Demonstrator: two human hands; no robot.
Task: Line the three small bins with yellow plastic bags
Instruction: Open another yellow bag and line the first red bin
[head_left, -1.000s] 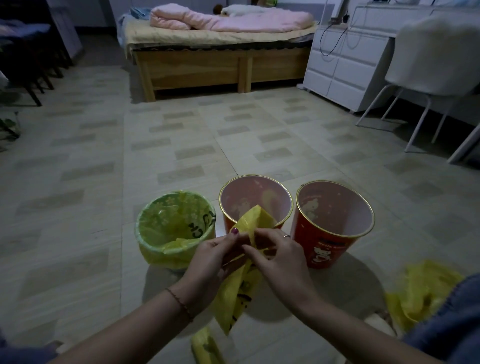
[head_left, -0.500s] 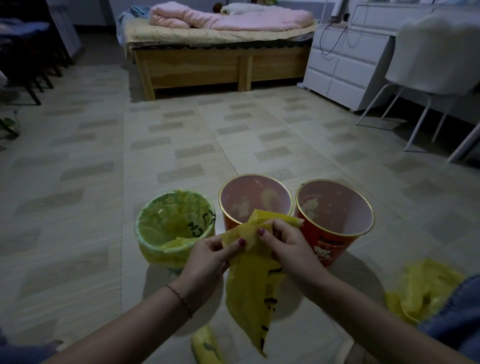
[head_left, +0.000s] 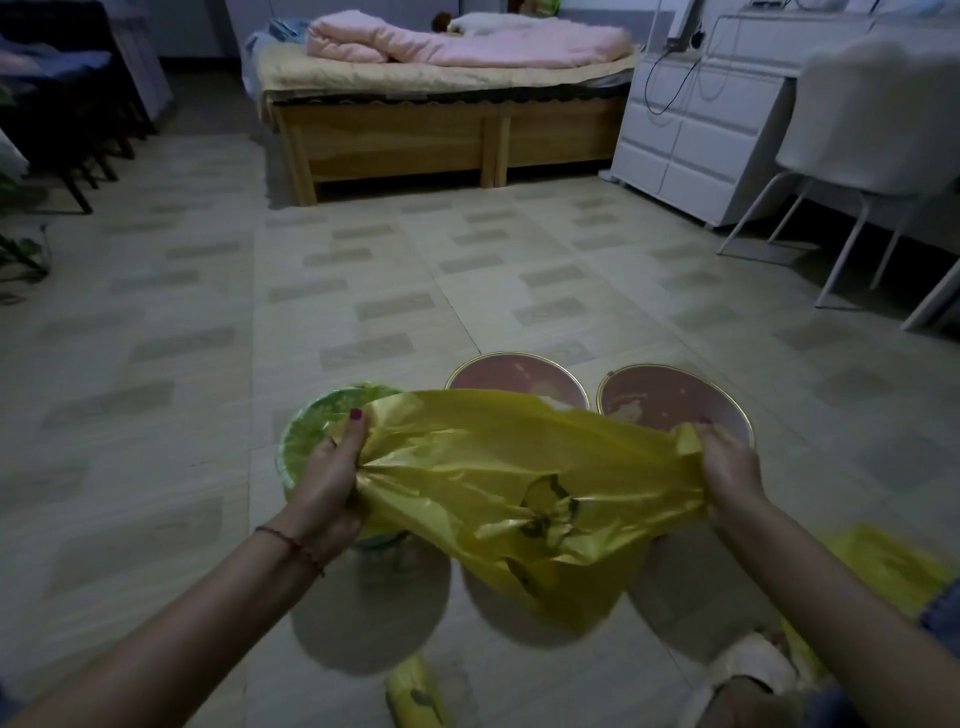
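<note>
Three small bins stand in a row on the floor. The left bin is lined with a yellow bag. The middle bin and the right bin are red with gold rims and bare inside. A yellow plastic bag is stretched wide in front of them and hides their lower parts. My left hand grips the bag's left edge. My right hand grips its right edge, just over the right bin's rim.
A roll of yellow bags lies on the floor near me, and a loose yellow bag lies at the lower right. A wooden bed, a white dresser and a white chair stand farther back.
My hands have moved apart, left and right, pulling the folded bag open into a wide sheet. The camera has dipped lower toward the bins.
</note>
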